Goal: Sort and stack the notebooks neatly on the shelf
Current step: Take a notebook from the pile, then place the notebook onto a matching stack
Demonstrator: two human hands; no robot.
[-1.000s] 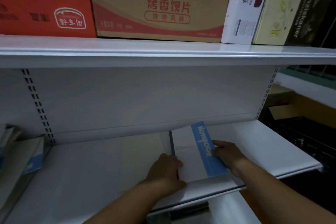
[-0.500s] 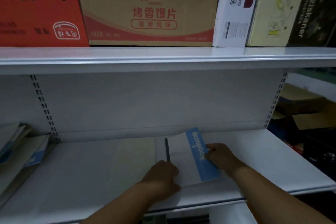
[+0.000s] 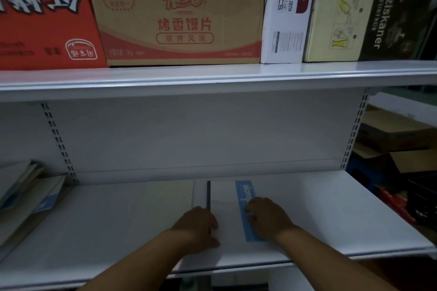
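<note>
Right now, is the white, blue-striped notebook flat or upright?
Flat: the white, blue-striped notebook lies cover-up on the white metal shelf.

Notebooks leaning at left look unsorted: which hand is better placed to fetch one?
Probably left: the left hand, at the flat notebook's left edge, is nearer the leaning notebooks than the right hand.

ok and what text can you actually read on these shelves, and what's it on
"米多奇", "烤香馍片", "烧烤风味": cardboard box.
"6 PCS", "ZB21A", "GLASS MUG": white box.
"Franziskaner": dark box.
"Note…": notebook, rest under the right hand.
Red box: upside-down characters, too blurred to read.
</note>
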